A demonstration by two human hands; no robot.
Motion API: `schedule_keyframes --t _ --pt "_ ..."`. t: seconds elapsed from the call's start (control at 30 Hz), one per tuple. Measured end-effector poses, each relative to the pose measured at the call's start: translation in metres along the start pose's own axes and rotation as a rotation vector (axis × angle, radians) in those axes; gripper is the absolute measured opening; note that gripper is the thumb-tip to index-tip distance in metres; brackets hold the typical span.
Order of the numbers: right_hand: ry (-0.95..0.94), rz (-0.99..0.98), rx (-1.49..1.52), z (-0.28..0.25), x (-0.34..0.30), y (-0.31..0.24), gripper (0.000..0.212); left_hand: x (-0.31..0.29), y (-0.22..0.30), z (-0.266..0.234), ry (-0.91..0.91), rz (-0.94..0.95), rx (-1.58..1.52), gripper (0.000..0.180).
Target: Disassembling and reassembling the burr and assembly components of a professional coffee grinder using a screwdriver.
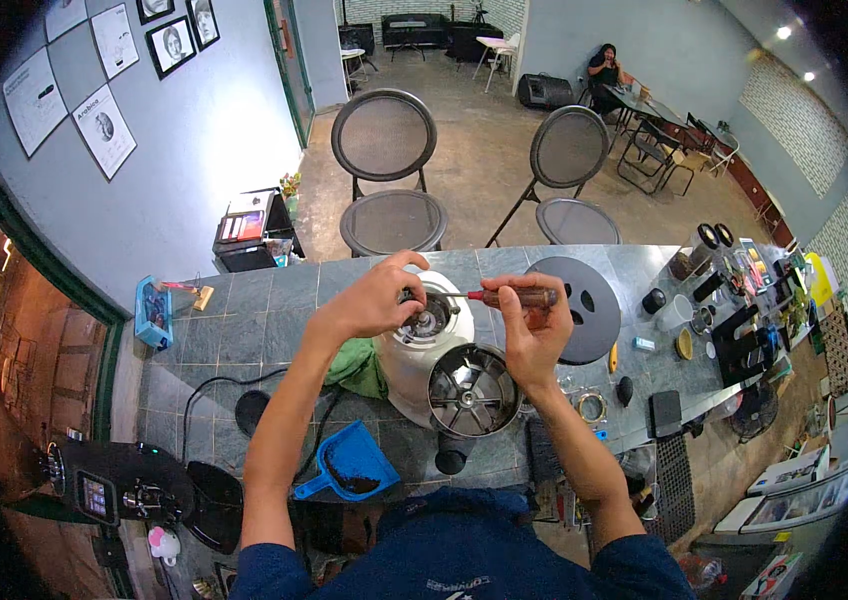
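Observation:
My right hand [536, 340] grips a screwdriver [529, 297] by its dark reddish-brown handle, with the shaft pointing left. The shaft's end reaches the fingers of my left hand [369, 300], which are pinched together over the round open top of a white machine [406, 365]. What those fingers hold, a small dark piece perhaps, I cannot make out. Inside the opening, grey metal parts [430, 322] show, dusted with dark residue. A shiny round metal pan with radial ribs [474, 390] sits at the machine's near side, below my right hand.
A green cloth [359, 368] and a blue dustpan with dark grounds [352, 465] lie to the left. Right of the machine rests a dark round disc with holes [584, 310]. Cups and tools crowd the counter's right end. Two mesh chairs [384, 135] stand beyond; a person [604, 75] sits far off.

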State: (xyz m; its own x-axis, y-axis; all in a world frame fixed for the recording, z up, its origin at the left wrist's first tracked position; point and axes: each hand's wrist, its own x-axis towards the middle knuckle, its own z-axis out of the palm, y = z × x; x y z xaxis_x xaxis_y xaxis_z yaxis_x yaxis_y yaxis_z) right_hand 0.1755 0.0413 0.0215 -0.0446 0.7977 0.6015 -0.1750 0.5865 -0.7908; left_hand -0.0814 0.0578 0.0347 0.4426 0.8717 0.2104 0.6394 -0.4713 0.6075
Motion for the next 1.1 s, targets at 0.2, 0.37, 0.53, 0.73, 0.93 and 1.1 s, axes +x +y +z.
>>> schedule_keyframes --t 0.2,0.37,0.53,0.73,0.93,1.1 --pt "0.017 -0.011 0.021 0.001 -0.001 0.001 0.019 -0.001 0.023 0.007 0.081 0.001 0.259 0.005" --pt "0.025 -0.047 0.066 0.001 -0.002 0.005 0.022 0.001 0.022 0.006 0.089 0.005 0.315 0.004" --pt "0.022 -0.051 0.1 0.002 -0.002 0.004 0.022 -0.001 0.026 0.012 0.085 -0.054 0.402 0.004" --pt "0.023 -0.047 0.087 0.002 -0.002 0.001 0.022 0.0 0.023 0.015 0.087 -0.064 0.483 0.009" --pt "0.005 -0.05 0.032 0.0 -0.002 0.004 0.022 0.001 0.021 0.01 0.127 -0.034 0.428 0.012" --pt "-0.02 -0.045 0.042 0.005 0.002 -0.003 0.022 -0.006 0.011 0.012 0.206 0.024 0.297 0.011"
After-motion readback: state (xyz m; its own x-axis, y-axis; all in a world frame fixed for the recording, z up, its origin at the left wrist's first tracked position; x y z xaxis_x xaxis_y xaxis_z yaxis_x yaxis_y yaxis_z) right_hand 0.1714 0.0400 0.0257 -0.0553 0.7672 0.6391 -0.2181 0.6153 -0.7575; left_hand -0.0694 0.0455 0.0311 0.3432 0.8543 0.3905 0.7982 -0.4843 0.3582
